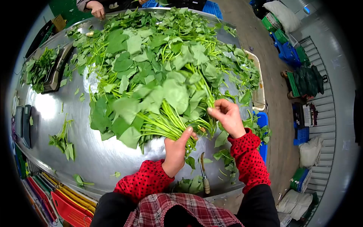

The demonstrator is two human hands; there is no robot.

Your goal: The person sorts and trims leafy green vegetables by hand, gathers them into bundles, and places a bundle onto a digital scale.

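Observation:
My left hand (174,153) is wrapped round the stems of a thick bunch of sweet potato leaves (162,121), its broad leaves fanning out to the left and away from me. To the right, my right hand (228,118) pinches a few green stems (207,96) between thumb and fingers, at the edge of the heap. A large pile of the same loose greens (151,41) spreads over the metal table (90,147) beyond both hands. Below them, near the table's front edge, lies a curved knife (204,176) with a wooden handle.
Across the table another person's hand (96,9) rests near the pile. At left stand a dark device (56,72) beside more greens and a small box (24,125). A white basket (257,85) and blue crate (262,123) line the right edge. Colourful crates (72,208) stand at lower left.

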